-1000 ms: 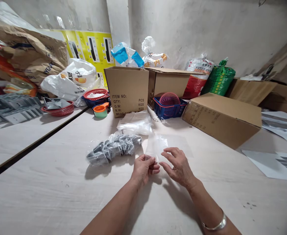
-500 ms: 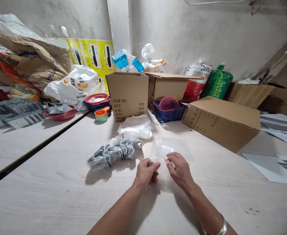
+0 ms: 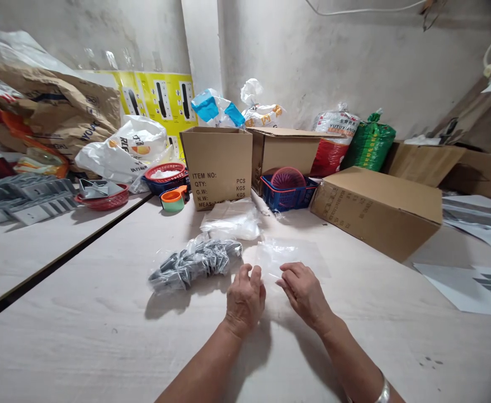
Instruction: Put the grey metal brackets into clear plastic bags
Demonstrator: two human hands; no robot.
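Fingers: right hand [image 3: 306, 294] has thumb and index drawn close at the near edge of a flat clear bag [image 3: 296, 256]; can't tell if film is actually pinched. Left hand [image 3: 244, 302] is curled, fingers slightly apart, just beside the bag's near left corner; thumb mostly hidden, contact unclear.

Bag lies on the tabletop [image 3: 103, 347], just ahead of both hands. Step in hand looks like working its near edge. To do it well: roll the edge lightly between thumb and index until the layers slip, take one layer per hand, then part them evenly. No yanking; film this thin would probably skid or split.

Left of bag: wrapped grey parts [image 3: 197, 263], near the left hand, so keep that wrist clear. Behind: loose clear film [image 3: 231, 221], then upright carton [image 3: 216, 168] and blue basket [image 3: 289, 195].
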